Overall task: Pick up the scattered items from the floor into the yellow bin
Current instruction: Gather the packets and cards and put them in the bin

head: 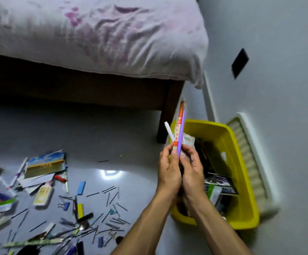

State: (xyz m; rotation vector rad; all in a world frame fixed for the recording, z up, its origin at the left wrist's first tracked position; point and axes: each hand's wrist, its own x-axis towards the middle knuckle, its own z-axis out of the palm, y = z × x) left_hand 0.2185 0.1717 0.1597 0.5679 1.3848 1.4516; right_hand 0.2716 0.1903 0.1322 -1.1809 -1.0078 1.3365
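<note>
Both hands are raised together over the left edge of the yellow bin point(241, 181). My left hand point(168, 170) and my right hand point(192, 168) grip one upright bundle of long sticks: a red patterned stick point(179, 126), a purple stick point(181, 133) and a white pen point(169, 131) that tilts left. The bin stands on the floor by the wall and holds books, packets and a white bag. Scattered items point(79, 212) lie on the grey floor at the lower left: pens, thin rods, erasers, cards and booklets.
A bed with a pale, pink-stained sheet point(94, 34) on a dark wooden frame fills the top; its leg point(166, 122) stands just left of the bin. A white ribbed board point(249, 155) leans on the wall behind the bin. A dark socket plate point(239, 63) is on the wall.
</note>
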